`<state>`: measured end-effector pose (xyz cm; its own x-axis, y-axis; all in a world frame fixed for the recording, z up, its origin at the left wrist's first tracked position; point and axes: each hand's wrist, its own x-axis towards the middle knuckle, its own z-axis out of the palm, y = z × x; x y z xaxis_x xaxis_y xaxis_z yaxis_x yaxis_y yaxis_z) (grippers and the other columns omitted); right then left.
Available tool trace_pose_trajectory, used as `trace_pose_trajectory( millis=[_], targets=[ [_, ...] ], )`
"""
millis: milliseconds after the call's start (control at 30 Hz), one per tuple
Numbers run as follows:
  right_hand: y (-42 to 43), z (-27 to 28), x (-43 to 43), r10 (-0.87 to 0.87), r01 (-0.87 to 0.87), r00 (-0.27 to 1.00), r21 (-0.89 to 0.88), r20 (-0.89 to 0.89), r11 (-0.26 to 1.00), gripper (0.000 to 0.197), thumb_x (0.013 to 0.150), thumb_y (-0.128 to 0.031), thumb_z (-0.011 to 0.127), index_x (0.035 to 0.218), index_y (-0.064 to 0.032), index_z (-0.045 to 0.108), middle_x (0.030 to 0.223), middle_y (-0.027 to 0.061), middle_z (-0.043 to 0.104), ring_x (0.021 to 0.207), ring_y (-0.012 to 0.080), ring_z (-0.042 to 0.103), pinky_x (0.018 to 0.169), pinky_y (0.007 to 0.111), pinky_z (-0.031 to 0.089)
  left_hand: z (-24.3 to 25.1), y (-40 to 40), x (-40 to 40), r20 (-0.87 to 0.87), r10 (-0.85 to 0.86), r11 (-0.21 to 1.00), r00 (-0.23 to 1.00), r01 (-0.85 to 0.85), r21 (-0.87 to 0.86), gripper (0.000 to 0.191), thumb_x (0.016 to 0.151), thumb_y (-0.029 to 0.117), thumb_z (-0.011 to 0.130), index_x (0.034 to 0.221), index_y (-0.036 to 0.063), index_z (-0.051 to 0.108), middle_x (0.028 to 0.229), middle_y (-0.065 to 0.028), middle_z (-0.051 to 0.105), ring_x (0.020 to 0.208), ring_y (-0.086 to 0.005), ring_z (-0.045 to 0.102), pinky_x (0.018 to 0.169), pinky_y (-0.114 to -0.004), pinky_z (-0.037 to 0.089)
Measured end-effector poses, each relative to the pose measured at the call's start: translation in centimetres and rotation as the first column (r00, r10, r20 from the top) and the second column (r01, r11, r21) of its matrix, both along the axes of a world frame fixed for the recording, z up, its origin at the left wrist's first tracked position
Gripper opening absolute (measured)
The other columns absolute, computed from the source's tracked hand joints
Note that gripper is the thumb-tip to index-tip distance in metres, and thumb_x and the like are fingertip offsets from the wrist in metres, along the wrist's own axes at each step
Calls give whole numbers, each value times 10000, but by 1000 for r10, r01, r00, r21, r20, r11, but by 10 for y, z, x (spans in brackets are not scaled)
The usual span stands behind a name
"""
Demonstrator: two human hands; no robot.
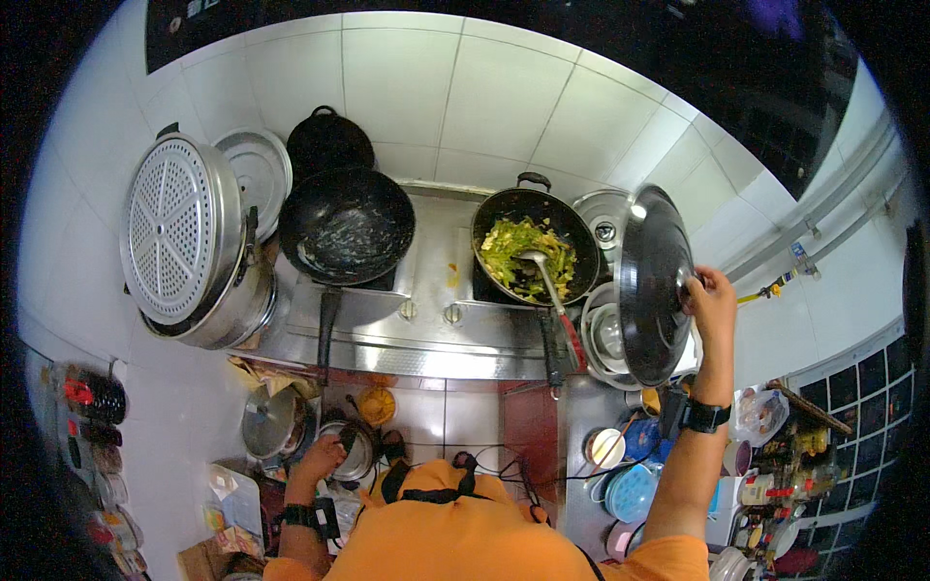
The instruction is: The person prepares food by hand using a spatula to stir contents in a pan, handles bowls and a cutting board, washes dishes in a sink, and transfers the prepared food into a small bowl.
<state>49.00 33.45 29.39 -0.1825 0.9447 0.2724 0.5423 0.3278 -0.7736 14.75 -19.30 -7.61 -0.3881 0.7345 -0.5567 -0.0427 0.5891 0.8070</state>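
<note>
My right hand [706, 294] grips the knob of a large dark domed wok lid [654, 290], which is tilted on edge to the right of the stove. Just left of the lid, a black wok [588, 254] holds cooked green vegetables with yellow bits [519, 247]. A metal spatula with a red handle [556, 294] rests in that wok. On the left burner sits a second dark wok [349, 225] with whitish residue and no food visible. My left hand [325, 459] hangs low at the left, near a round metal pot [352, 465]; whether it holds anything is unclear.
Stacked steamers [171, 232] stand left of the stove [429, 334]. A steel lid [601, 218] leans behind the cooking wok, and metal bowls [609, 334] sit beside it. Blue baskets [632, 494], a white cup [607, 447] and several bottles [759, 490] crowd the right counter. Wok handles [329, 327] project forward.
</note>
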Motion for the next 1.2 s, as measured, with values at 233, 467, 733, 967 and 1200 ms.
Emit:
trace_pose_trajectory(
  millis=[233, 467, 733, 967, 1200],
  targets=[
    [-72, -37, -250, 296, -468, 790, 217, 537, 857, 316, 724, -191, 629, 1009, -55, 618, 1000, 197, 554, 895, 360, 570, 781, 403, 469, 47, 11, -41, 52, 69, 997, 996, -68, -37, 328, 881, 210, 462, 1187, 95, 498, 1043, -171, 583, 863, -282, 589, 734, -357, 469],
    [-92, -127, -430, 459, -543, 698, -12, 550, 840, 302, 699, -194, 635, 976, -75, 642, 1048, 221, 538, 940, 374, 556, 833, 406, 457, -23, -53, -57, -254, 96, 989, 962, -120, -81, 276, 882, 192, 466, 1111, 42, 503, 928, -151, 567, 773, -245, 549, 658, -356, 446],
    [-94, -182, -520, 446, -463, 777, -78, 444, 883, 313, 709, -156, 618, 1015, -90, 634, 1088, 210, 497, 960, 386, 542, 842, 415, 452, -74, -144, -40, -376, -89, 994, 922, 59, -91, 460, 875, 365, 484, 1162, 6, 460, 909, -121, 604, 794, -221, 598, 741, -353, 474],
    [-120, -193, -508, 495, -510, 843, 17, 210, 860, 482, 674, -43, 597, 1148, -58, 507, 1072, 240, 486, 930, 391, 541, 820, 443, 454, -16, -105, -58, -347, -363, 931, 865, 326, -162, 368, 887, 350, 458, 1058, 25, 482, 880, -64, 572, 801, -184, 550, 719, -301, 449],
    [-166, -128, -399, 589, -540, 768, 242, -250, 806, 470, 712, -33, 571, 1167, -18, 458, 1109, 211, 445, 1005, 379, 481, 858, 402, 415, 18, -6, -75, 132, 17, 957, 991, 23, -289, 387, 880, 268, 494, 1185, 38, 431, 1003, -128, 571, 835, -235, 566, 703, -328, 477]
  ],
)
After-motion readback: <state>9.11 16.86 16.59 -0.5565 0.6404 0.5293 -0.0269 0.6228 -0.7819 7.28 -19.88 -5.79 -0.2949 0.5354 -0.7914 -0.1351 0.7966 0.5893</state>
